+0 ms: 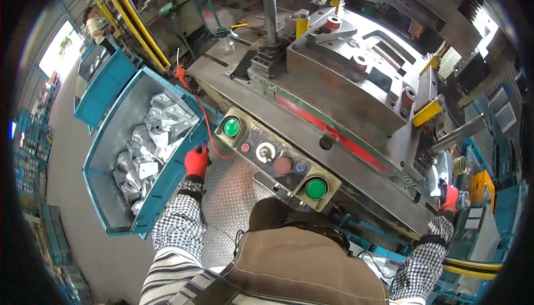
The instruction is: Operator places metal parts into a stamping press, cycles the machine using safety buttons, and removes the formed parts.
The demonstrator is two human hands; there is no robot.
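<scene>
My left hand (197, 162), in a red glove with dark fingertips, hangs beside the near side wall of a blue metal bin (161, 196). Its fingers look loosely apart, and nothing shows in them. Grey, shiny formed metal parts (146, 148) lie heaped in that bin. At the far right, my right hand (449, 198), gloved the same way, has its fingers closed at the edge of a shiny metal part (439, 175) by the end of the press bed. The fingertips there are partly hidden.
Before me stands a press bed with a heavy steel die (339, 77) and upright guide posts (269, 13). A control panel (253, 150) with two green buttons fronts it. A red cord (206, 118) hangs between bin and press. A yellow box (483, 188) stands right; a person (95, 26) is far left.
</scene>
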